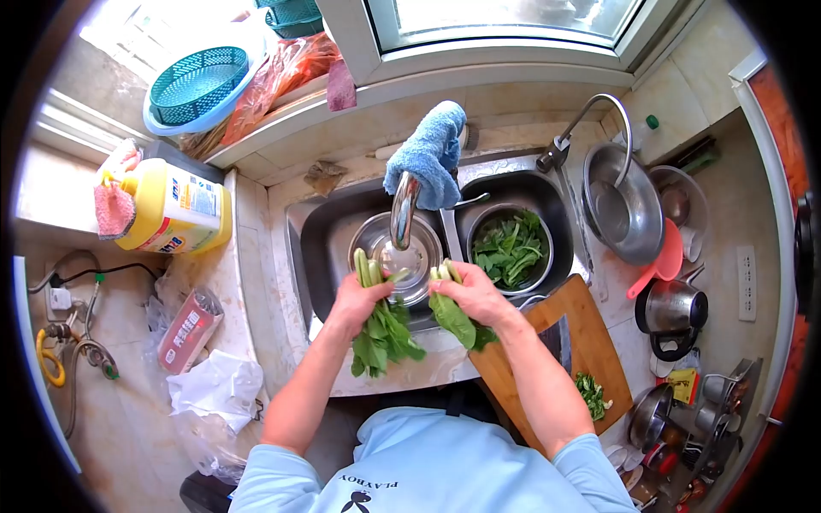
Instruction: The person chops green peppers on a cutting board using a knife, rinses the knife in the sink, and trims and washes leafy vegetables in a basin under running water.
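Observation:
My left hand (355,301) is closed around a bunch of leafy greens (386,335), stems up and leaves hanging toward me. In my right hand (475,297) is a smaller bunch of leafy greens (451,320). Both hands are over the front rim of the double sink (321,244). Beyond them, a metal bowl (363,235) sits in the left basin under the curved faucet (402,214), which has a blue cloth (430,150) draped on it. A metal pot (548,269) in the right basin holds more greens (513,248).
A wooden cutting board (573,329) with a knife (560,342) and chopped greens (590,395) lies at the right. Farther right are a steel basin (629,222), a red ladle (667,261) and a kettle (671,308). A yellow jug (192,209) stands at the left.

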`<state>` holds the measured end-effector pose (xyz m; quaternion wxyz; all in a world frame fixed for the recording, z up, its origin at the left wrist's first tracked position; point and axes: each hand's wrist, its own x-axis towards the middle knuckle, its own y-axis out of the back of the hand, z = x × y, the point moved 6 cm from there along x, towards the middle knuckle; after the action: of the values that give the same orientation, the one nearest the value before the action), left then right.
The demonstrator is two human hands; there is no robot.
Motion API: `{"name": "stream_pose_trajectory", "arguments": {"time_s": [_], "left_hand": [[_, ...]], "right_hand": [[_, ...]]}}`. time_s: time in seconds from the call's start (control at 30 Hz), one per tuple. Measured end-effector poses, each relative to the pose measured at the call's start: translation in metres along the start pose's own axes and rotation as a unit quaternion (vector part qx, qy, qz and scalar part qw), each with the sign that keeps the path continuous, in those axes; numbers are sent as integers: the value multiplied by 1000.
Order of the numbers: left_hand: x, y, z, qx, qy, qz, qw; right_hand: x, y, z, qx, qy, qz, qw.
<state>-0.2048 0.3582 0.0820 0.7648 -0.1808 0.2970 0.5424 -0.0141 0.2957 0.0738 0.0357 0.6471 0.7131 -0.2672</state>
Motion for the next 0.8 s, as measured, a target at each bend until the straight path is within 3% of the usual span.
{"name": "stream_pose_trajectory", "arguments": {"time_s": [0.07,0.2,0.37,0.53,0.67,0.73,0.8], "left_hand": [[11,11,-1,43,-8,40,998],[-11,-38,-7,-174,-16,-92,980],[-8,-50,-4,-43,-52,-75,995],[-2,-35,10,-7,-6,-157,988],[12,-13,7,131,-29,-85,987],[19,-1,12,193,-60,-43,978],[20,-18,9,136,-73,-42,987]], "right_hand": [[1,5,-7,44,18,4,999],[9,-3,-7,38,128,121,984],[15,-3,6,38,121,170,977],[9,14,-4,-17,-2,34,999],[-3,24,-7,24,-49,34,998],[-5,31,-8,44,-20,8,999],[-4,31,-8,100,-5,81,992]]}}
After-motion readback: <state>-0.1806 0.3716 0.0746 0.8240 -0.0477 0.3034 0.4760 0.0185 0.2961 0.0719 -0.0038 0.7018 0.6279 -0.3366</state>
